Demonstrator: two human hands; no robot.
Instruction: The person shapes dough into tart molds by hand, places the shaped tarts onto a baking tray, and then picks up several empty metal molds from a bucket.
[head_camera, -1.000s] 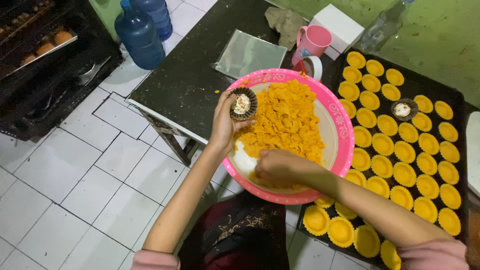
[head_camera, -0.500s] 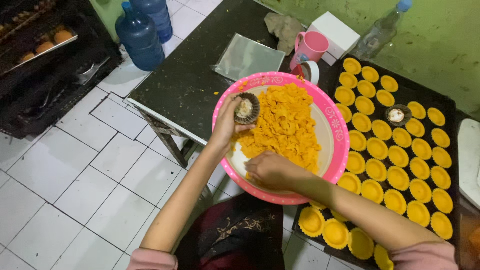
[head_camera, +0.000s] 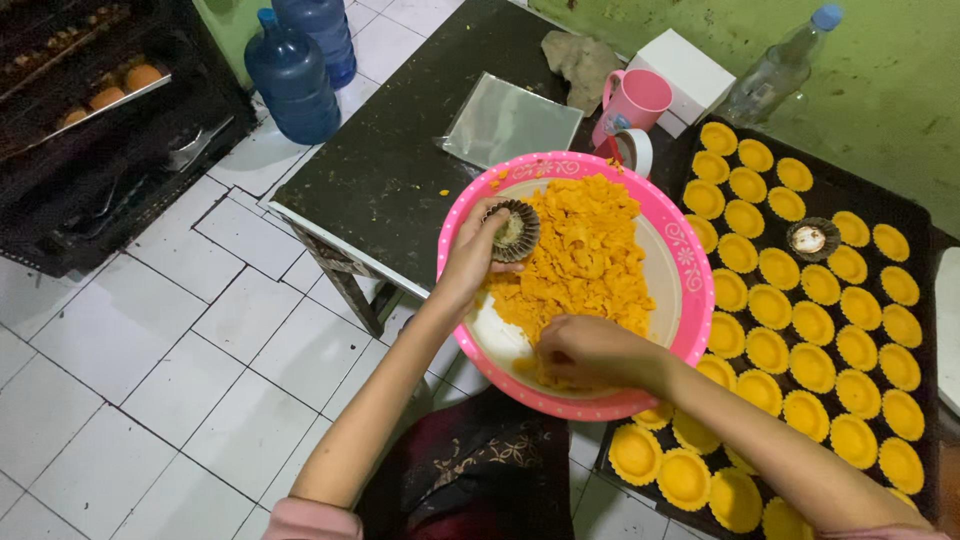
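Two bare forearms end in pink sleeve cuffs. The left hand (head_camera: 470, 258) and right hand (head_camera: 590, 352) wear nothing. A dark maroon patterned garment covers the lap.

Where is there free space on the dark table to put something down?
The dark table is bare between the clear plastic sheet, its left edge and the pink bowl. Crowded: the black tray of yellow tart shells, and the corner with the pink mug and white box.

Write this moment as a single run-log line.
left hand: holds fluted mould | right hand: in orange filling | pink bowl | tray: filled shells
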